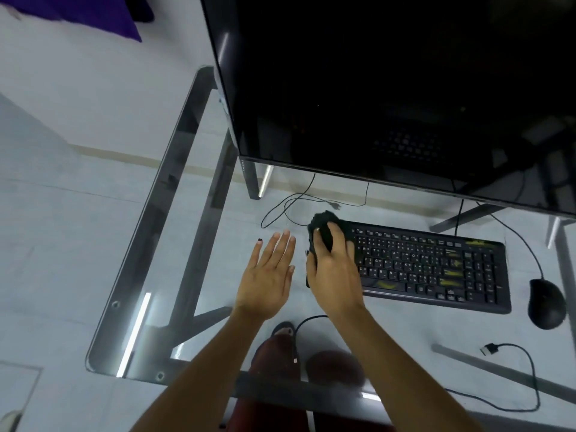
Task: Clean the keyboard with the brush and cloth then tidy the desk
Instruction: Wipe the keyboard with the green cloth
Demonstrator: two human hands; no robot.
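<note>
The right hand is lying palm down over the left end of the keyboard, with its fingers curled over a black cloth and gripping it. The cloth is bunching up beyond the fingertips and is covering the keyboard's upper left corner. The right forearm is extending from the lower right of the view, with the wrist roughly straight.

The left hand is resting or hovering flat, palm down, just beside the right hand on its left; contact with the glass cannot be confirmed. Its fingers are extended and held loosely together, the thumb is spreading outward, and it is holding nothing. The 2 hands are lying side by side, close but not touching.

The keyboard is sitting on a glass desk in front of a dark monitor, angled slightly. A black mouse is lying right of the keyboard, apart from it, with its cord running back toward the monitor. A loose black cable is looping near the front right of the desk. Another thin cable is curling behind the cloth. The person's knees and 1 foot are showing through the glass.
</note>
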